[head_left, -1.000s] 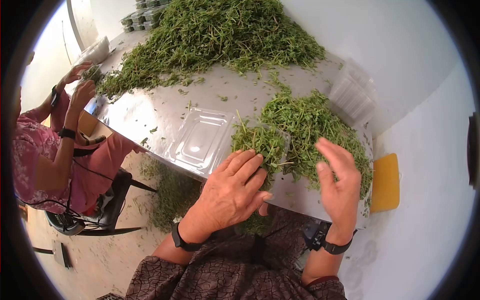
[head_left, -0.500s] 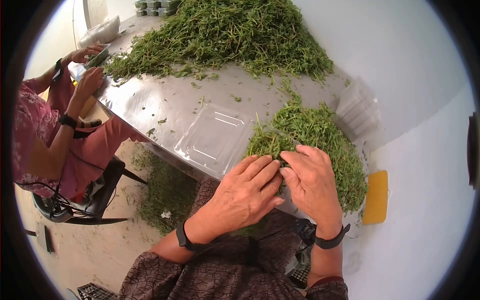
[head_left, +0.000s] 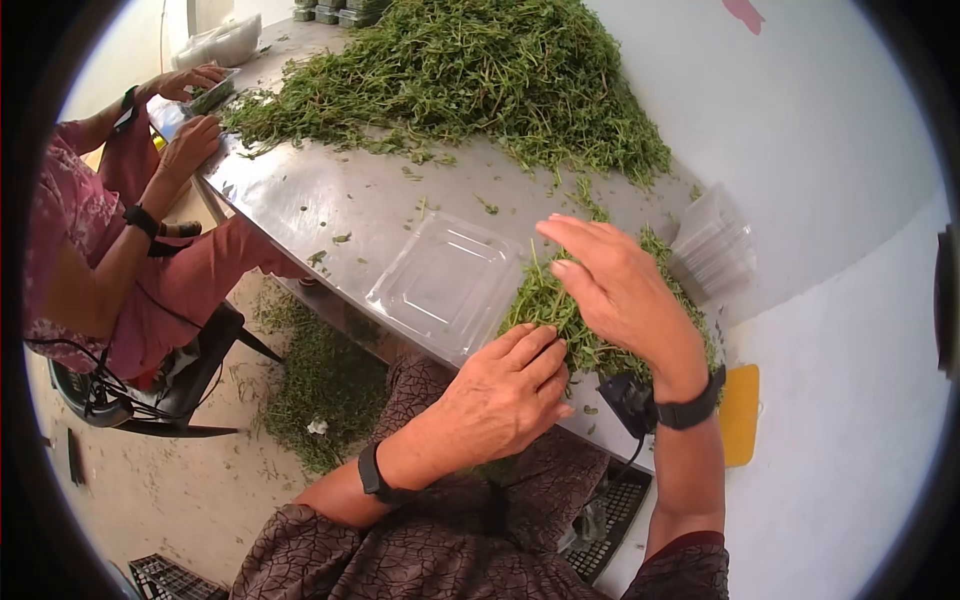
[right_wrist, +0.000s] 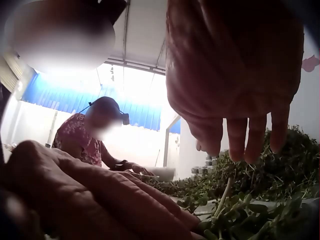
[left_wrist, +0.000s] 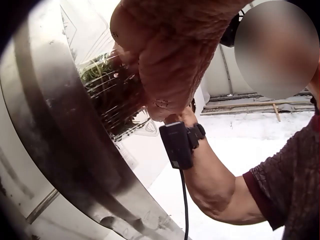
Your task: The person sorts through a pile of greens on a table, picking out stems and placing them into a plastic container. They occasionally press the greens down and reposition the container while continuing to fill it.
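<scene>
At the table's near edge, my left hand (head_left: 510, 392) grips a clear plastic container (left_wrist: 107, 92) filled with green leafy sprigs (head_left: 548, 300). Its fingers bend over the greens, while the palm side lies against the container wall. The container's clear lid (head_left: 445, 275) lies flat, spread out to the left. Raised above the greens, my right hand (head_left: 625, 290) has its fingers extended and holds nothing. In the right wrist view those fingers (right_wrist: 237, 137) point downward, apart from the leaves. Much of the container is hidden behind both hands in the head view.
A large heap of greens (head_left: 490, 80) covers the back of the metal table (head_left: 330, 190). Stacked clear containers (head_left: 715, 245) stand at the right by the wall. Another person (head_left: 95, 240) sits at the left, handling a container. More greens (head_left: 325, 390) lie on the floor.
My right hand came in beside the left fingers at the greens, then lifted up and away from them. My left hand stays at the container. The head view has shifted slightly.
</scene>
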Tool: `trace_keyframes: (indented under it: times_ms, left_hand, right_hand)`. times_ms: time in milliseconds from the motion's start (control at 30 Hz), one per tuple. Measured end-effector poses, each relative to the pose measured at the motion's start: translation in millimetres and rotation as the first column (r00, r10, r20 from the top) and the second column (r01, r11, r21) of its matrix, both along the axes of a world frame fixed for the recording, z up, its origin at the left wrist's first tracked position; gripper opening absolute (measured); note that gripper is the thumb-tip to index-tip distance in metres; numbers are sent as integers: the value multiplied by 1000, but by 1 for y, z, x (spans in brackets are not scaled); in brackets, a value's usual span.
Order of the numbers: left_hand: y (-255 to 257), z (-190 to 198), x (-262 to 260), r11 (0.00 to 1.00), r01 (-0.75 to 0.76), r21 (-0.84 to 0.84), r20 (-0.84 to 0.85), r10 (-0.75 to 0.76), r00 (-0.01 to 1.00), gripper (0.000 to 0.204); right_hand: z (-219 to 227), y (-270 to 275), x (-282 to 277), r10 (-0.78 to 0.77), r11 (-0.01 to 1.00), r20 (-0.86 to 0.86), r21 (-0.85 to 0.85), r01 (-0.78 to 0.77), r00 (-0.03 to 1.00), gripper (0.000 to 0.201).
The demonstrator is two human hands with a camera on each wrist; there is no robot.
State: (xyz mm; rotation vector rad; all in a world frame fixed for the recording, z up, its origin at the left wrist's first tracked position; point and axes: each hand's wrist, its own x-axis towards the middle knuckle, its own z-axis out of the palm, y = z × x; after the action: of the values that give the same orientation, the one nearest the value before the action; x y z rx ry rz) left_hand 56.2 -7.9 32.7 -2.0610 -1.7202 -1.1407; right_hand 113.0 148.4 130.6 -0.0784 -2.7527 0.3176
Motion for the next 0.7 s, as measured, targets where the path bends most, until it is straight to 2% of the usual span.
trace_keyframes:
  times_ms: [67, 133, 167, 233, 367, 433, 567, 633, 700]
  left_hand:
    - [0, 0, 0, 1000, 4, 1, 7, -4, 1000, 38]
    - [0, 1, -1, 1000, 13, 2, 8, -13, 1000, 38]
    - [0, 1, -1, 1000, 12, 6, 10, -12, 1000, 38]
    - [0, 1, -1, 1000, 15, 6, 14, -15, 1000, 38]
    - [0, 0, -2, 1000, 28, -7, 31, -27, 999, 38]
    - [0, 0, -1, 999, 33, -6, 29, -33, 999, 38]
    - [1, 1, -1, 1000, 18, -1, 29, -18, 999, 38]
    - [0, 1, -1, 1000, 16, -12, 28, -16, 999, 38]
    - [0, 2, -1, 1000, 3, -25, 18, -2, 1000, 39]
  right_hand:
    - [-4, 4, -13, -25, 998, 67, -58, 29, 997, 30]
    - [-14, 13, -24, -102, 962, 204, -228, 148, 974, 33]
    - [-15, 16, -28, -104, 962, 203, -228, 150, 974, 33]
    - [-18, 19, -35, -110, 952, 342, -233, 198, 933, 31]
    - [-32, 28, -37, -79, 945, 309, -279, 170, 948, 23]
    - [-30, 29, -34, -140, 917, 199, -343, 203, 970, 17]
    - [-13, 20, -24, -220, 873, 207, -393, 287, 953, 13]
    - [-11, 16, -20, -256, 826, 153, -478, 299, 954, 13]
    - [-14, 14, -16, -239, 841, 57, -487, 236, 969, 12]
